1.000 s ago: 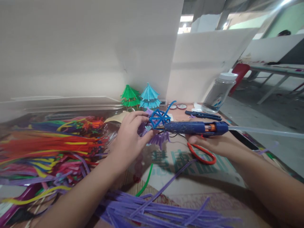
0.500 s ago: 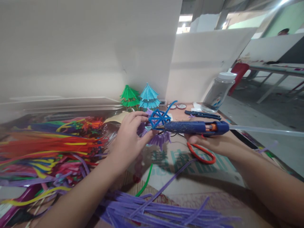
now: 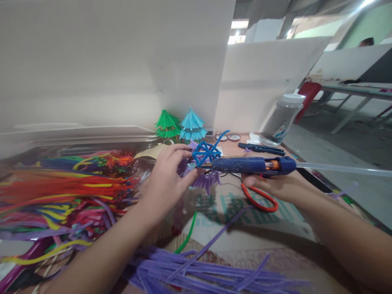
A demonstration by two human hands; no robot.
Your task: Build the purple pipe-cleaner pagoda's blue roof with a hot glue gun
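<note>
Between the thumb and fingers of my left hand (image 3: 171,173) is a blue pipe-cleaner wheel (image 3: 206,153) with spokes and one loose end sticking up. My right hand (image 3: 268,181) grips a blue glue gun (image 3: 241,165), whose nozzle touches or nearly touches the wheel's lower edge. A clear glue stick (image 3: 339,168) runs out of the gun's back. Behind and below the wheel shows a purple fringed piece (image 3: 208,181), partly hidden by my left hand. Red-handled scissors (image 3: 260,200) lie under my right hand.
Purple pipe cleaners (image 3: 199,271) lie in front, coloured bundles (image 3: 61,183) at left. Green (image 3: 167,124) and light blue (image 3: 192,124) fringed trees stand at the back. Dark blue pliers (image 3: 261,149), a clear bottle (image 3: 281,120) and a black phone-like object (image 3: 315,181) are at right.
The glue gun and the blue wheel have shifted very slightly to the right. Both hands keep their hold.
</note>
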